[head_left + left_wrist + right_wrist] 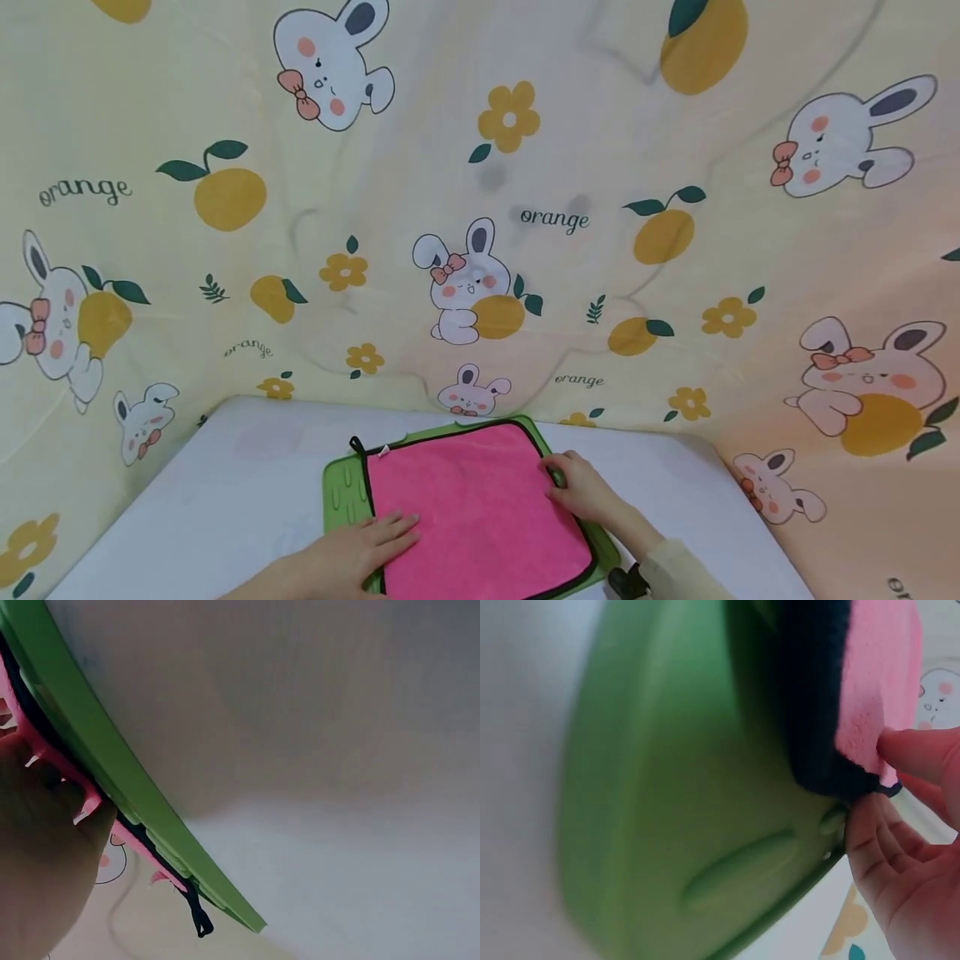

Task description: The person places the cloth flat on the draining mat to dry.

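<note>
A square pink towel [472, 508] with black edging and a small hanging loop [357, 445] at its far left corner lies over a green ridged tray [342, 492]. My left hand [360, 550] rests on the towel's left side, fingers spread fairly straight across the cloth. At the opposite side, my right hand [583, 493] pinches the towel's black edge. The right wrist view shows the thumb [919, 754] on the pink cloth and the other fingers beneath the edging, close over the tray's ridged surface [739, 870]. Most of the tray is hidden under the towel.
The tray stands on a white table [247, 467]. Behind and around it hangs a pale curtain [450, 183] printed with rabbits and oranges. A black strap or device [628, 582] sits by my right wrist, next to the tray's near right corner.
</note>
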Demonstrator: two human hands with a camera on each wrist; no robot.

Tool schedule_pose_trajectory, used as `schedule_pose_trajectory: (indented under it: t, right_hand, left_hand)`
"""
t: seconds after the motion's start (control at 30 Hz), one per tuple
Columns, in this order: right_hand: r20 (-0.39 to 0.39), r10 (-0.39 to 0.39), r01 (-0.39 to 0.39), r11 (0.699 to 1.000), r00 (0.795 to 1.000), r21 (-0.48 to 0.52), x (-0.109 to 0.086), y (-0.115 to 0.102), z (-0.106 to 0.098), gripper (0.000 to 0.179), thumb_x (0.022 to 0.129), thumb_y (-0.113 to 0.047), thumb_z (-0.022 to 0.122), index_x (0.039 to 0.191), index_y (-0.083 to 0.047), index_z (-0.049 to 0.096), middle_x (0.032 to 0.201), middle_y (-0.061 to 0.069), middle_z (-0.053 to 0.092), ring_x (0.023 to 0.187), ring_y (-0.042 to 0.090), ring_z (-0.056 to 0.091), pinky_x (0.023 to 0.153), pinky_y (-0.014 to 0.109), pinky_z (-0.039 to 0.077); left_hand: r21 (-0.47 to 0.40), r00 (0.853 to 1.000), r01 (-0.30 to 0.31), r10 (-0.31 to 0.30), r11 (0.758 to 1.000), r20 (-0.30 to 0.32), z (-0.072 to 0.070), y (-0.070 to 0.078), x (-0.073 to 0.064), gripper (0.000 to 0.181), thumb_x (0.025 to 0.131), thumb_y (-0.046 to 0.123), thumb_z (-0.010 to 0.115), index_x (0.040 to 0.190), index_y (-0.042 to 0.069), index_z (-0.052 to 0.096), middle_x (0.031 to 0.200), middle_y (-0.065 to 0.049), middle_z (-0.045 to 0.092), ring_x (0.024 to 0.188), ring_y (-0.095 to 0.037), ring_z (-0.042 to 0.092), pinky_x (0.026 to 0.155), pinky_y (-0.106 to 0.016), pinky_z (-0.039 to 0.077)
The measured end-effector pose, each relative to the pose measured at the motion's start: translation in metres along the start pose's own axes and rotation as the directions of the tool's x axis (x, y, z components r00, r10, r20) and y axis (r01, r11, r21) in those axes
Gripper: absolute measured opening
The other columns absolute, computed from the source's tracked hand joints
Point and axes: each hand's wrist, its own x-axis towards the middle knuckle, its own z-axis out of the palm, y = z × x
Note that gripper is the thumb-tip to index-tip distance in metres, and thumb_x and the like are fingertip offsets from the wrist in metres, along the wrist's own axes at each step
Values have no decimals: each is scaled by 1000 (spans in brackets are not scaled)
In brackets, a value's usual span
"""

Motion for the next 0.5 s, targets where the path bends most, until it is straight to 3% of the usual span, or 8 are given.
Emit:
schedule_pose_trajectory:
  t: [0.27,0.5]
  right_hand:
    - [-37,-38,39,998,999,47,2,4,2,34,82,7,79,114,-2,72,102,10,66,83,18,56,74,32,50]
    - [-75,-32,36,998,997,47,-2,8,4,27,86,4,77,112,-4,75,104,10,63,74,10,51,70,29,48]
  left_hand:
    - [-59,998,-64,64,996,-12,2,8,-4,82,99,65,56,160,12,42,166,-13,35,151,-35,37,107,-36,50]
    - [-17,994,-103,103,995,-25,6,9,-3,82,100,66,53,160,12,42,166,-14,36,149,-37,39,109,-38,49]
